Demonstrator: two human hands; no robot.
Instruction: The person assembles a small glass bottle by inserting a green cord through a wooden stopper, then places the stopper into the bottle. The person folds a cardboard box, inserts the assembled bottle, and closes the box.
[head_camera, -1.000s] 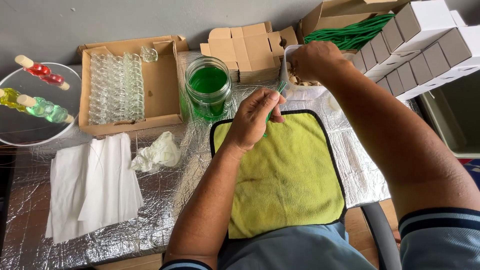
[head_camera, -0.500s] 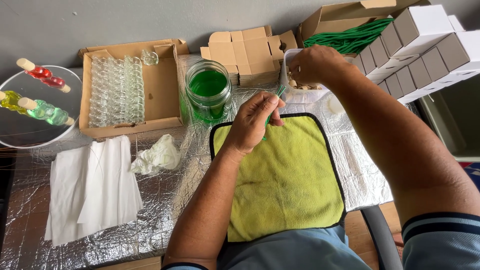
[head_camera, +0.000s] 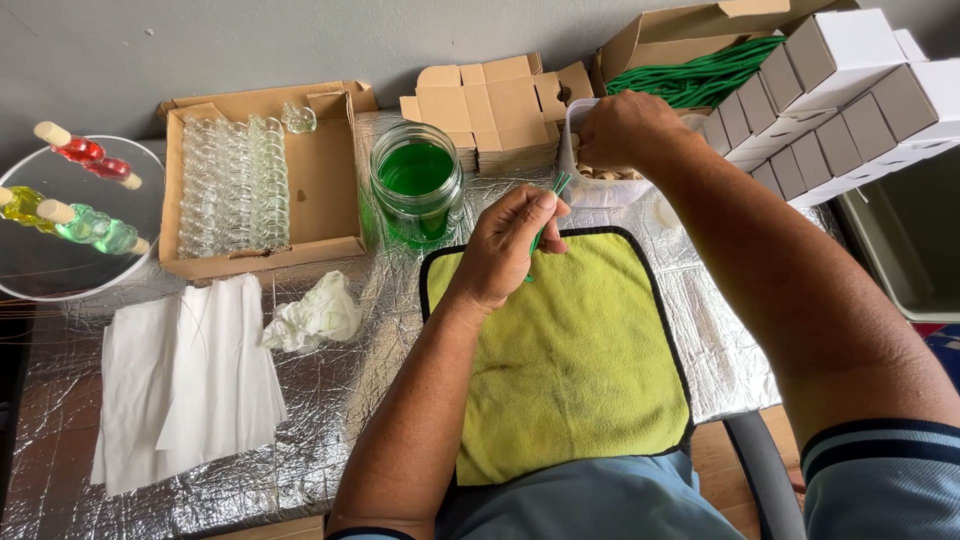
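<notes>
Landmark: green-liquid jar (head_camera: 417, 183).

- Left of jar: open cardboard box (head_camera: 325, 170) of small clear glass bottles (head_camera: 232, 183).
- Far left: round glass plate (head_camera: 70, 255) bearing corked vials, red and green.
- Front-left: crumpled tissue (head_camera: 312, 314); white paper sheets (head_camera: 190, 375) beyond it.
- Behind: stack of flat cardboard blanks (head_camera: 500, 105).
- Far right: rows of white cartons (head_camera: 850, 90).

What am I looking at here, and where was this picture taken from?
The camera sits on a person's head, looking down at their own bare hands. The left hand pinches a thin green stick over a yellow cloth. The right hand reaches into a clear tub of small pieces. On the foil-covered table stand a jar of green liquid, a cardboard tray of little glass bottles, white paper sheets and small boxes.
</notes>
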